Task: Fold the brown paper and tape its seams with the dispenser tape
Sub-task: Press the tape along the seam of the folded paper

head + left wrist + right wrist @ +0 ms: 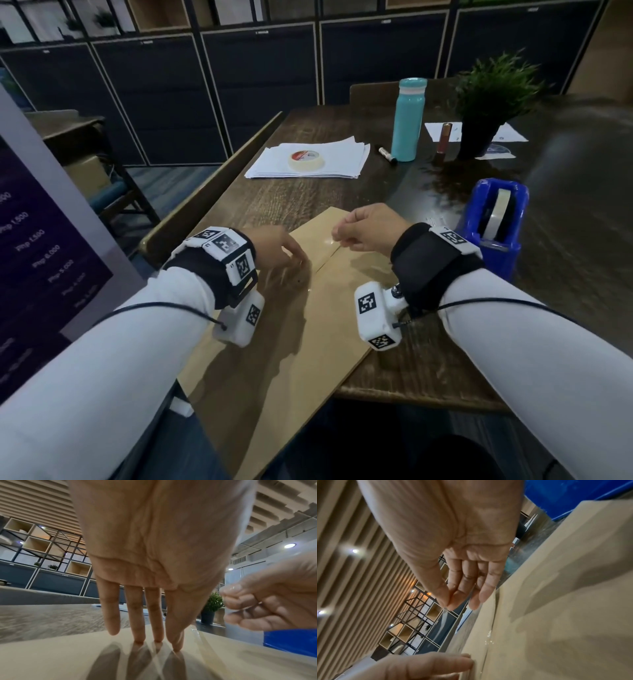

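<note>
The folded brown paper (301, 329) lies on the dark wooden table (274, 202), its seam running diagonally away from me. My left hand (297, 261) presses the paper beside the seam with straight fingers (155, 622). My right hand (339, 236) hovers over the seam's far part. Its thumb and forefinger pinch a strip of clear tape (444, 616), whose lower end reaches the paper. A shiny taped stretch (195, 630) shows along the seam. The blue tape dispenser (496, 219) stands just right of my right wrist.
Farther back on the table lie a stack of white papers (342, 164) with a masking tape roll (306, 159) on it, a black marker (387, 154), a teal bottle (407, 120) and a potted plant (486, 102). A purple sign (41, 260) stands at my left.
</note>
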A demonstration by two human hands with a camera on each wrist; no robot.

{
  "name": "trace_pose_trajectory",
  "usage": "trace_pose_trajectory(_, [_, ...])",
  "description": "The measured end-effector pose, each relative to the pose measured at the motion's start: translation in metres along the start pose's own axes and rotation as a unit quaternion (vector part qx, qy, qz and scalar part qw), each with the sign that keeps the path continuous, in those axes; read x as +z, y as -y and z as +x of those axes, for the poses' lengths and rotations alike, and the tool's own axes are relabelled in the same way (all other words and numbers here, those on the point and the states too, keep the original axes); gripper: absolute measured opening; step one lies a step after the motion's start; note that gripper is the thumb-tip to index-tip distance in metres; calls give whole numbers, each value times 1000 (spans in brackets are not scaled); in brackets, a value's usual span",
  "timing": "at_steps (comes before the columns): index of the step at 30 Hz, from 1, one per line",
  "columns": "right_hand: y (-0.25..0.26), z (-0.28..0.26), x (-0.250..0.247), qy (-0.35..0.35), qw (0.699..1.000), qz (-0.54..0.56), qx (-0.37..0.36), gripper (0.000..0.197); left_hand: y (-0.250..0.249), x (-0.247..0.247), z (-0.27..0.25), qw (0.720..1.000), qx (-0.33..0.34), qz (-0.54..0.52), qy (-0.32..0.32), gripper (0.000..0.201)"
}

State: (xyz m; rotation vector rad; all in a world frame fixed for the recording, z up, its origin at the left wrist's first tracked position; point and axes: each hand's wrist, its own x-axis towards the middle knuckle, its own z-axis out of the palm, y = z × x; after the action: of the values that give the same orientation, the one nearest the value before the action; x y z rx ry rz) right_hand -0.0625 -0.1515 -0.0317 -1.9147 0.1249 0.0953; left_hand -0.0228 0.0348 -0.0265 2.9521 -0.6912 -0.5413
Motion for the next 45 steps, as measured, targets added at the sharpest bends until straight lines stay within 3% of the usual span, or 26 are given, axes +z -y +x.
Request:
trace_pose_trajectory(15, [-6,18,11,63,994,-76,44,18,15,7,7,1000,20,-19,-12,37])
trace_pose_trajectory(31, [-14,28,17,49,991,-119,26,7,18,7,12,999,20,-33,-8,32])
trace_pose_trajectory(45, [-18,26,19,40,993,-108,18,14,15,6,12,998,16,-54,-11,27])
